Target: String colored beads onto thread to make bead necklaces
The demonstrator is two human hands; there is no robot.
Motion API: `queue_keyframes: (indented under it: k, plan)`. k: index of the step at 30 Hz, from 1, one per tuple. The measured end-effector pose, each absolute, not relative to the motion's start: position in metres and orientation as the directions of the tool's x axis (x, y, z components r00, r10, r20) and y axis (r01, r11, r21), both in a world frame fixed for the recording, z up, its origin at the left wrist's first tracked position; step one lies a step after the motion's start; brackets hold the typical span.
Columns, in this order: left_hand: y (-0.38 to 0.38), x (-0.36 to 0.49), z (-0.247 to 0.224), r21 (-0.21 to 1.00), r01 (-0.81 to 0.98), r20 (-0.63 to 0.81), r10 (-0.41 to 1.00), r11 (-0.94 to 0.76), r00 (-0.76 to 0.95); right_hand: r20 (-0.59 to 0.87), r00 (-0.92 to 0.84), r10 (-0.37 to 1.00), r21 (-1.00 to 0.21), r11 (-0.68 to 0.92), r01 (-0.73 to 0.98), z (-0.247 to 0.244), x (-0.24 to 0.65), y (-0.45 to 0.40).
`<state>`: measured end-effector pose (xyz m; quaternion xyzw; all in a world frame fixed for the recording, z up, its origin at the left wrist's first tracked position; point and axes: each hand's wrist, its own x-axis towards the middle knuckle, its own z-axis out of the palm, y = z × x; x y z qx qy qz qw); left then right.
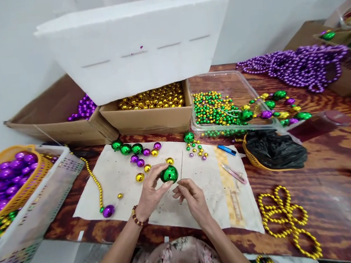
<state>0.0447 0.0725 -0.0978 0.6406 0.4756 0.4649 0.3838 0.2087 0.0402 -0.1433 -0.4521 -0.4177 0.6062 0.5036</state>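
My left hand grips a shiny green ball between thumb and fingers above a white cloth. Close beside it, my right hand is closed in a pinch; a thin, dark, needle-like rod rises from its fingertips. Just beyond the green ball lies a gold ball. Loose green balls, purple balls and gold balls are spread on the cloth's far side. To the left, a gold bead string ends by a purple ball.
Under my hands is the white cloth. A blue cutter and small scissors lie right. Behind stand cardboard boxes, a foam board and a clear tray. A white basket stands left; looped gold beads lie right.
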Motion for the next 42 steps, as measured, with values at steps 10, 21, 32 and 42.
queue_keyframes:
  k: [10,21,32,42]
  plan:
    - [0.099,0.016,-0.083,0.994,-0.063,0.087,0.994,-0.091,-0.060,0.022,-0.252,0.967,-0.994,0.048,0.098,-0.165,0.210,0.022]
    - [0.109,0.018,-0.064,0.926,-0.375,0.025,0.999,-0.040,-0.045,0.028,-0.327,0.945,-0.972,0.103,0.211,-0.175,0.203,0.022]
    - [0.105,0.022,-0.061,0.931,-0.362,0.020,0.999,-0.035,-0.045,0.008,-0.328,0.945,-0.969,0.089,0.232,-0.173,0.203,0.023]
    - [0.105,0.020,-0.061,0.935,-0.352,0.040,0.998,-0.051,-0.040,0.027,-0.328,0.944,-0.966,0.109,0.234,-0.179,0.201,0.024]
